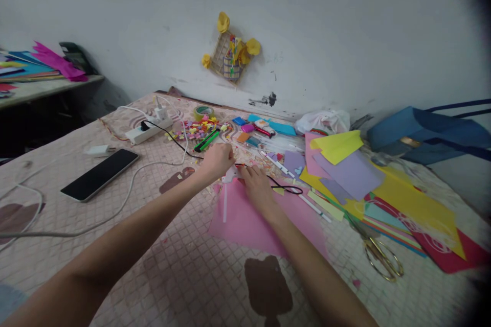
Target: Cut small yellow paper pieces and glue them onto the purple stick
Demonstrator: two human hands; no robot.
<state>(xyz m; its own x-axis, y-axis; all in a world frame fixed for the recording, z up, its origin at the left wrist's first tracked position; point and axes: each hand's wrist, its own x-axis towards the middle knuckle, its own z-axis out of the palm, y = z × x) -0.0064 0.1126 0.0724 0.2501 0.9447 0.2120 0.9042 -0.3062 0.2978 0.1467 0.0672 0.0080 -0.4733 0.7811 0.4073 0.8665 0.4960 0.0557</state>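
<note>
My left hand (218, 160) is closed in a fist at the middle of the table, right beside a small white object (230, 174). What the fist holds, if anything, is hidden. My right hand (258, 187) lies palm down with its fingers stretched out, and the fingertips touch the right side of the white object. Below both hands is a pink paper sheet (264, 230). A narrow white strip (225, 204) runs from the white object toward me over the sheet. Near my right fingers, a black cord (293, 190) makes a loop.
Left stand a phone (100, 174), a white charger (98, 150) and a power strip (149, 130) with trailing cables. Behind my hands are a green cutter (207, 140), tape (203, 113) and paper bits (194, 129). Coloured papers (355, 176) and gold-handled scissors (383, 260) lie right.
</note>
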